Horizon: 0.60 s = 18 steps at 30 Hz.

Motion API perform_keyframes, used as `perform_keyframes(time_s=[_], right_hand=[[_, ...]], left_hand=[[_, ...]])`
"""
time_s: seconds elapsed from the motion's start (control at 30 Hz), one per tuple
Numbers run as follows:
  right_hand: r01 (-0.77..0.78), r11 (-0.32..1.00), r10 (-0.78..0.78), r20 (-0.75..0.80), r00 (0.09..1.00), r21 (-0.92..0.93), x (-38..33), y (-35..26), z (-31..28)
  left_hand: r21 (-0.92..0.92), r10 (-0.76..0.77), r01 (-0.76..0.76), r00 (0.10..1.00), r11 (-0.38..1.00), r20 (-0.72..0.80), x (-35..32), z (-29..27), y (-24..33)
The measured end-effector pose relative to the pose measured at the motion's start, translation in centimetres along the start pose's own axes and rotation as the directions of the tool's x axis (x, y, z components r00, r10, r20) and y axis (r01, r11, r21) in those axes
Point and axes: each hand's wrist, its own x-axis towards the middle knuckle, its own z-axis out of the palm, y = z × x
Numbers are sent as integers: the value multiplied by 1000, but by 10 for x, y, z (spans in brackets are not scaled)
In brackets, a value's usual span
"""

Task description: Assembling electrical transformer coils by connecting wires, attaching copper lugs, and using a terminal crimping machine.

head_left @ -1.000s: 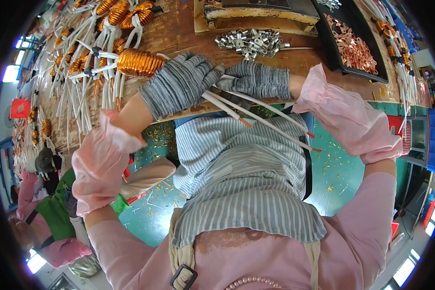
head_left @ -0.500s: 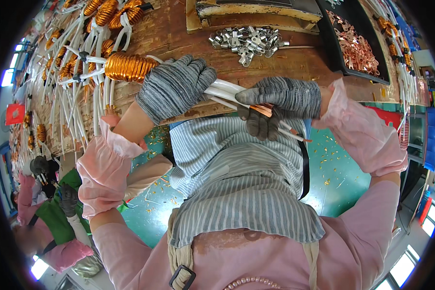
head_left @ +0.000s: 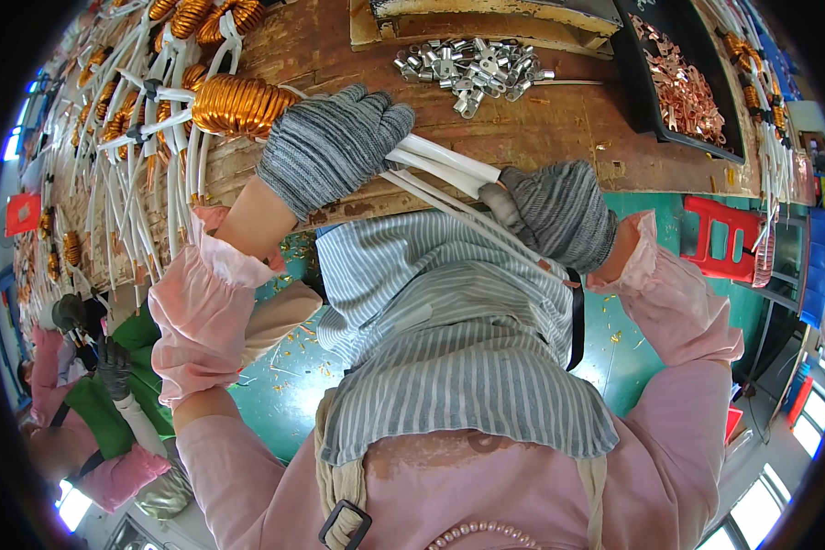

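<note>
Nearest us, over the near edge of the scuffed brown wooden worktop (head_left: pixel 564 128), our right hand in a grey-striped knit glove (head_left: pixel 564 211) has its grip closed on thick white-sleeved leads (head_left: pixel 449 153). Our left hand, likewise gloved (head_left: pixel 335 151), is clamped on them beside the copper-coloured, wire-wound coil (head_left: pixel 234 105), toward the near edge's left part. We judge it best to anchor firmly at left, keeping leads parallel and windings unstrained. Farther back lie silvery metal lugs (head_left: pixel 481 69).
</note>
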Motion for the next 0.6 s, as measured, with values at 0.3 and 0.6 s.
perform_keyframes(time_s=[0.3,0.6], right_hand=[[-59,847,105,-57,993,529,-57,74,-31],[409,831,-482,-119,868,-378,128,-64,-68]], left_hand=[[-41,51,-56,992,998,-112,-3,2,9],[18,139,-138,984,990,-107,1,-16,8]])
